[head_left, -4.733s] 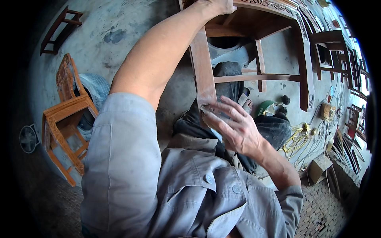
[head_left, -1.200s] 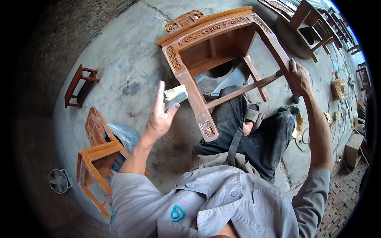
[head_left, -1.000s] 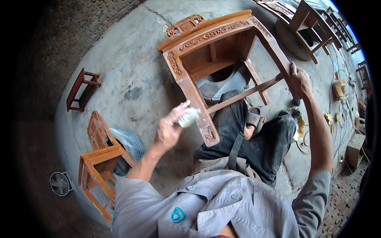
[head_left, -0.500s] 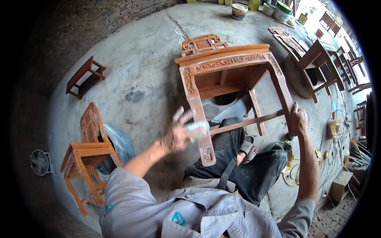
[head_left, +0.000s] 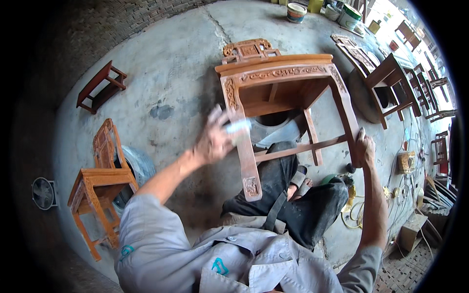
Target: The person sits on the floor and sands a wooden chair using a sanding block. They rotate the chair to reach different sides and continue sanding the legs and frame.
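Observation:
A carved wooden chair (head_left: 288, 74) lies tipped back before me, its legs pointing my way. My left hand (head_left: 215, 138) is closed around a small pale pad (head_left: 238, 126), pressed against the chair's left front leg. Motion smears both pad and fingers, so the pad's exact kind is unclear. My right hand (head_left: 364, 149) grips the lower end of the right front leg. Under the chair a grey tire (head_left: 273, 136) shows through the open frame, next to my knees.
To the left are another carved chair (head_left: 105, 178) by a tire (head_left: 137, 168), a small stool (head_left: 102, 87) and a fan (head_left: 44, 193). More chairs (head_left: 391, 80) crowd the right. Cables (head_left: 354, 215) lie at lower right; tubs (head_left: 296, 12) stand at the back.
My left hand with the pad has slid up the left front leg, toward the seat. My right hand keeps its hold. The whole view has shifted slightly.

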Demonstrator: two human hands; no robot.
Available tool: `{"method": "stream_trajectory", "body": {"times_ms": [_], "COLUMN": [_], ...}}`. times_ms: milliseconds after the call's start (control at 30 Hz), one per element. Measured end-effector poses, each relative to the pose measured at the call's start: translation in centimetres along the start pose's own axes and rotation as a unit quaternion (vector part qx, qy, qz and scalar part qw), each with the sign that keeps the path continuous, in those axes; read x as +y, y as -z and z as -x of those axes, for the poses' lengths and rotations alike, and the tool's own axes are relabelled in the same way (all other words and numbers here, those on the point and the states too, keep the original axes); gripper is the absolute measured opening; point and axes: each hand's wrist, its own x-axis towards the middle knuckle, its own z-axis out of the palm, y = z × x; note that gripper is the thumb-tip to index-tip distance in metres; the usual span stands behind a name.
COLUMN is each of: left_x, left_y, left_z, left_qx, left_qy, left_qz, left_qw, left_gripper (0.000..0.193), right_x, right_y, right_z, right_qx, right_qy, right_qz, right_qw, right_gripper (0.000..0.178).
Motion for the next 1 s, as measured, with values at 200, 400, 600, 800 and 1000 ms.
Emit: {"method": "stream_trajectory", "body": {"times_ms": [200, 400, 600, 800, 1000], "left_x": [-4.9, -5.4, -7.5, -9.3, -10.1], "left_y": [-0.4, -0.9, -0.9, -2.0, -1.0], "left_z": [-4.3, -2.8, -4.2, -6.4, -8.2], "left_qx": [0.048, 0.043, 0.040, 0.051, 0.078], "left_qy": [0.059, 0.059, 0.058, 0.096, 0.107], "left_qz": [-0.022, 0.014, 0.011, 0.013, 0.003], "left_qw": [0.997, 0.997, 0.997, 0.994, 0.991], "left_gripper": [0.043, 0.040, 0.040, 0.042, 0.043], "right_x": [0.4, 1.4, 0.1, 0.6, -0.8], "right_y": [-0.3, -1.4, -0.2, -0.3, 0.6], "right_z": [-0.2, -0.6, 0.2, 0.2, 0.3], "right_qx": [-0.016, -0.033, 0.007, 0.001, -0.008], "right_qy": [0.039, -0.023, -0.006, -0.066, -0.070], "right_qz": [0.114, -0.005, 0.012, -0.055, -0.092], "right_qw": [0.993, 0.999, 1.000, 0.996, 0.993], "right_gripper": [0.035, 0.028, 0.034, 0.046, 0.051]}}
